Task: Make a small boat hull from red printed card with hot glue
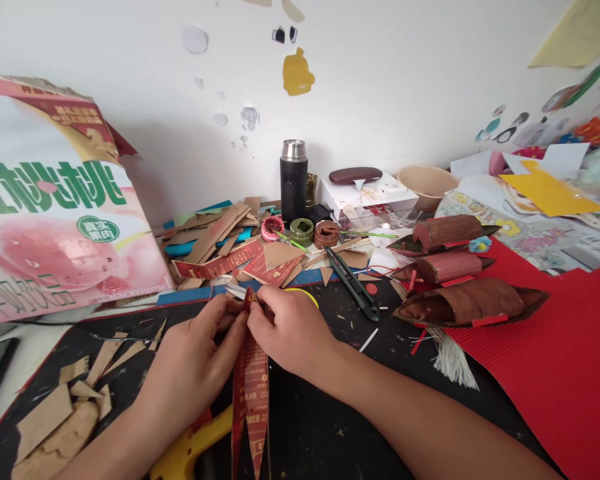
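My left hand and my right hand meet at the middle of the black mat, both closed on a folded red printed cardboard piece. Its pointed top is pinched between my fingertips, and two long strips hang down toward me. Some of my left fingers are hidden behind the cardboard. Beneath my left wrist lies a yellow tool, mostly covered, perhaps a glue gun. A yellow round edge peeks out behind my right hand. Off to the right of that hand rests a dark box cutter.
Three brown model boats sit at right, partly over red corrugated sheet. Cardboard scraps lie at left; more are heaped behind. Paint jars, a black thermos and a white box stand behind; a peach-printed carton stands left.
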`<state>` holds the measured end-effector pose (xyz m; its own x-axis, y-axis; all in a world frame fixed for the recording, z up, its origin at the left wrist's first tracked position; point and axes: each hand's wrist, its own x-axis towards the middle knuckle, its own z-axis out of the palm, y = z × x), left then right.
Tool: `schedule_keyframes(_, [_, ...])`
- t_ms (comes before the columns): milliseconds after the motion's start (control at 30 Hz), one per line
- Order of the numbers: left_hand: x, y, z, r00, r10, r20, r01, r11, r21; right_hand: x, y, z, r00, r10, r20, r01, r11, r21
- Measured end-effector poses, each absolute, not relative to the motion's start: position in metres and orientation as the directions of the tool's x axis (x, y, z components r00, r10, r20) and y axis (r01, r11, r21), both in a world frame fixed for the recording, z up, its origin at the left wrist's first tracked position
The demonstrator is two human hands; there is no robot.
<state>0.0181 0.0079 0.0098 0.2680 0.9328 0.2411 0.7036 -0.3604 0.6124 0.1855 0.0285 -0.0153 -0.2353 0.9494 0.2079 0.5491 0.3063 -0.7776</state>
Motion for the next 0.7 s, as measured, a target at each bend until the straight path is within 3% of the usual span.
schedule_keyframes(700, [0.0189, 0.0105, 0.0125, 0.258, 0.94, 0.225, 0.701, -0.342, 0.626, 0.185, 0.0281, -0.0174, -0.243, 0.943, 0.228, 0.583, 0.329, -0.743])
